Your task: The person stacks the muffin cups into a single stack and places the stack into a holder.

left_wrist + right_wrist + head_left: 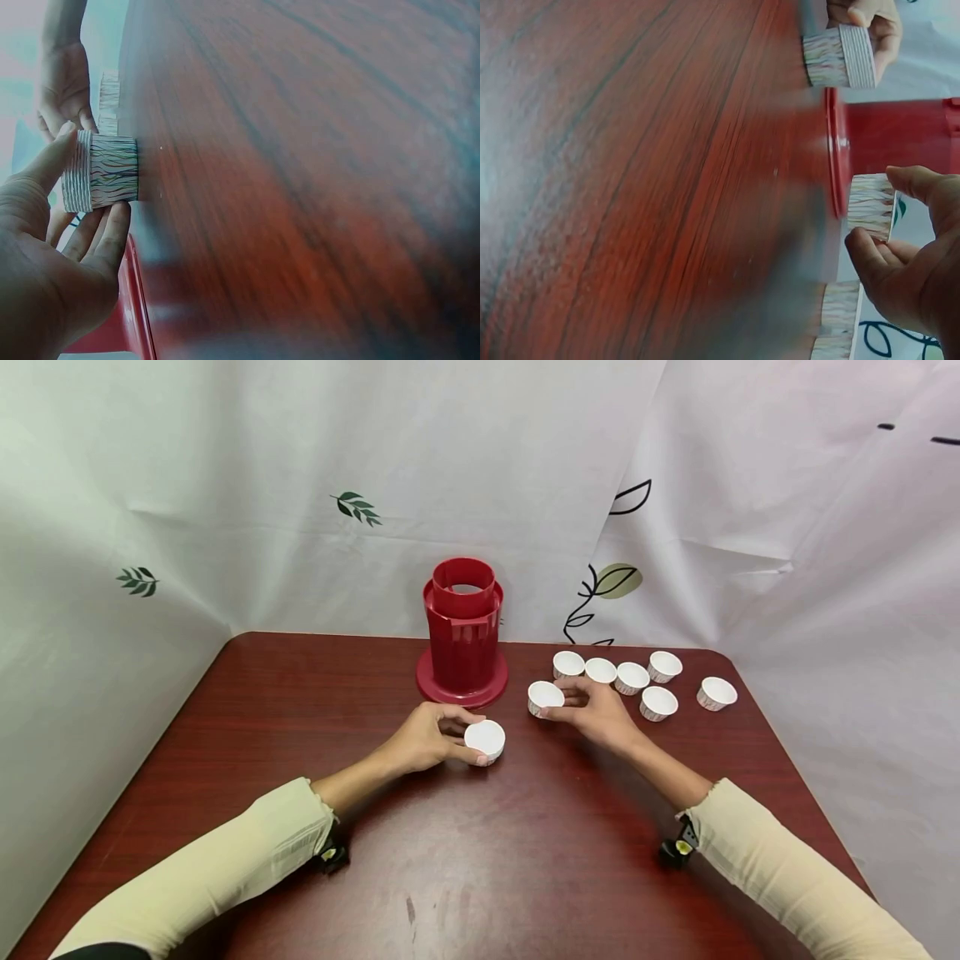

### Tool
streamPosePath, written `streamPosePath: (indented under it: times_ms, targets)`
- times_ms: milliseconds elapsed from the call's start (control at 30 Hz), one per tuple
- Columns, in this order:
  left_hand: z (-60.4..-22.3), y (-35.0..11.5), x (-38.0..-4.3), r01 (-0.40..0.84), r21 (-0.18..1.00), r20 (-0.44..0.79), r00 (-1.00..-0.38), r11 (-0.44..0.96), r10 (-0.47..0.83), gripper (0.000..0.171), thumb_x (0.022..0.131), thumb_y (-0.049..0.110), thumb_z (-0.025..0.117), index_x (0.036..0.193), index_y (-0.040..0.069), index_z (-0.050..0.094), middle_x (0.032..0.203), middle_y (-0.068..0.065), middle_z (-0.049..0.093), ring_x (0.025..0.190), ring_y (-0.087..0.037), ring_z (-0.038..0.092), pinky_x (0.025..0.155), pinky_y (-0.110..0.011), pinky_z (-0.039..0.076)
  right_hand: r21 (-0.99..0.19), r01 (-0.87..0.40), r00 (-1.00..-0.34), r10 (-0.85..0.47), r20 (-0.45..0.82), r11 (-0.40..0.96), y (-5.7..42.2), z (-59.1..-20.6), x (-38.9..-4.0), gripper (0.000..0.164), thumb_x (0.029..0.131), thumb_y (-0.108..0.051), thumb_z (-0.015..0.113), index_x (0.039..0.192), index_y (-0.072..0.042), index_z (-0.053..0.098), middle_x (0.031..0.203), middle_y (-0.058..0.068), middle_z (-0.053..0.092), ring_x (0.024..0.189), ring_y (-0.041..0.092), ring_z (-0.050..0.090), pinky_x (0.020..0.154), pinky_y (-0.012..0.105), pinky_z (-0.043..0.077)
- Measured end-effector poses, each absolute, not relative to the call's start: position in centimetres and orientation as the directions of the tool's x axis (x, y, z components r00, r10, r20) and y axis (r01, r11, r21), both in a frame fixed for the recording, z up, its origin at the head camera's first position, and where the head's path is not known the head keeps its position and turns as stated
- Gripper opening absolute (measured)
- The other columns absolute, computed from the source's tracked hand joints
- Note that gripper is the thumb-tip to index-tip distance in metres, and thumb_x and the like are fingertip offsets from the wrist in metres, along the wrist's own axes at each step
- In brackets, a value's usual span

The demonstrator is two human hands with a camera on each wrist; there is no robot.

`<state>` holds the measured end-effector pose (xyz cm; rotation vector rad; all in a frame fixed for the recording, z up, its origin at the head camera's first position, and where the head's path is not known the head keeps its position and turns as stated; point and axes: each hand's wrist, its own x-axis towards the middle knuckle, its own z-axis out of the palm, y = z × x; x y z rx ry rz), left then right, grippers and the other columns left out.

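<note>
My left hand grips a stack of nested white paper baking cups between thumb and fingers, low over the table in front of the red holder. In the left wrist view the stack shows several rims packed together and wavy coloured lines on its side. To the right, my right hand pinches a single paper baking cup by its sides, thumb nearest me. The right wrist view shows this cup with one rim. Just behind that hand stand more white baking cups.
A red cylindrical holder with a wide round base stands at the table's back edge, between and beyond the hands. One baking cup sits apart near the right edge. White patterned cloth hangs around the brown table.
</note>
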<state>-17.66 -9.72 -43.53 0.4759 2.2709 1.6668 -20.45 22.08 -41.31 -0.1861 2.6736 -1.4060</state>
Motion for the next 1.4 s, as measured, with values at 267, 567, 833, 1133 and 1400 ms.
streamPosePath:
  times_ms: [267,567,833,1133,1400]
  targets:
    - [-43.5,-9.8,-17.5,0.094,0.954,-0.038,-0.904,0.283,0.425,0.056,0.079,0.008,0.104,0.13,0.003,0.082,0.127,-0.013,0.085,0.105,-0.025,0.085,0.094,-0.035,0.071,-0.837,-0.082,-0.981,-0.19,-0.027,0.541,21.5,-41.1,-19.8,0.061,0.091,-0.026,0.094,0.143,-0.004,0.072,0.14,0.018,0.077,0.127,0.035,0.078,0.108,0.043,0.065]
    - [-43.5,-9.8,-17.6,0.087,0.96,-0.037,-0.904,0.268,0.426,0.056,0.079,0.004,0.103,0.13,0.001,0.082,0.127,-0.016,0.084,0.105,-0.024,0.084,0.095,-0.035,0.071,-0.86,-0.084,-0.978,-0.207,-0.026,0.503,20.8,-40.4,-19.1,0.061,0.09,-0.027,0.096,0.142,-0.005,0.074,0.137,0.016,0.079,0.125,0.032,0.079,0.106,0.038,0.065]
    - [-43.5,-9.7,-17.6,0.101,0.958,-0.025,-0.903,0.268,0.43,0.054,0.08,0.005,0.102,0.13,0.0,0.081,0.125,-0.016,0.085,0.104,-0.023,0.085,0.095,-0.036,0.071,-0.887,-0.104,-0.967,-0.256,-0.017,0.45,19.9,-39.7,-18.1,0.06,0.091,-0.027,0.096,0.142,-0.005,0.074,0.136,0.016,0.08,0.123,0.03,0.08,0.099,0.023,0.062]
    - [-43.4,-9.7,-17.7,0.084,0.955,-0.047,-0.904,0.285,0.425,0.054,0.08,0.007,0.103,0.129,0.004,0.082,0.128,-0.013,0.084,0.106,-0.023,0.085,0.095,-0.035,0.071,-0.927,-0.116,-0.948,-0.32,-0.004,0.356,18.3,-39.5,-17.2,0.057,0.09,-0.015,0.096,0.142,-0.003,0.073,0.132,0.018,0.081,0.119,0.028,0.082,0.099,0.026,0.066]
    - [-43.7,-9.8,-17.7,0.103,0.951,-0.033,-0.903,0.292,0.427,0.056,0.08,0.008,0.103,0.132,0.002,0.081,0.127,-0.017,0.084,0.108,-0.026,0.086,0.094,-0.034,0.071,-0.934,-0.16,-0.921,-0.389,0.025,0.319,17.2,-39.9,-16.8,0.054,0.094,-0.014,0.094,0.142,-0.001,0.073,0.13,0.02,0.082,0.115,0.029,0.083,0.099,0.03,0.068]
